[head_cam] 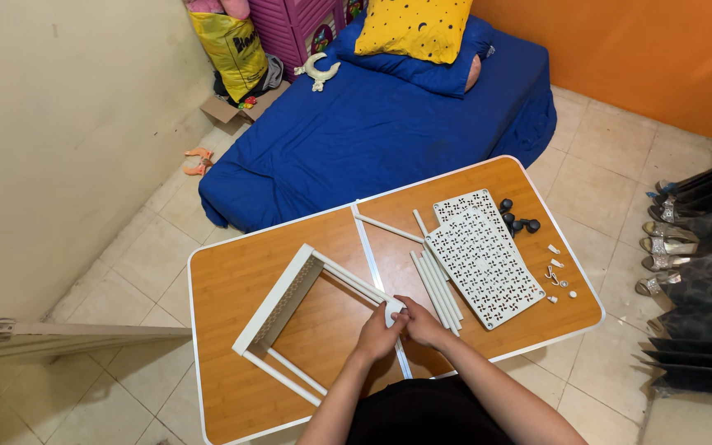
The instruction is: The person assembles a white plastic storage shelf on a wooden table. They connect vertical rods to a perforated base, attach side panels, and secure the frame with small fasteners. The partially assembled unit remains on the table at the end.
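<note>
Surface: orange wood-look folding table [232,280], tiled floor beneath.
Grip: I see my left hand [378,334] and right hand [420,324] pinching a small white plastic connector [393,310], probably seating it on a rod end.
Frame: white slotted shelf frame [278,301] lies flat, steadying it.
Spares: white perforated panel [481,254] and loose white tubes [437,284] wait alongside.

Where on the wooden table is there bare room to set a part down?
Bare patches: the table's near-left corner, left of the white frame, and the far edge strip above the loose rods. Crowded: the right half, with the perforated panel, black caps and small fittings. Both hands, left hand and right hand, occupy the near middle.
</note>
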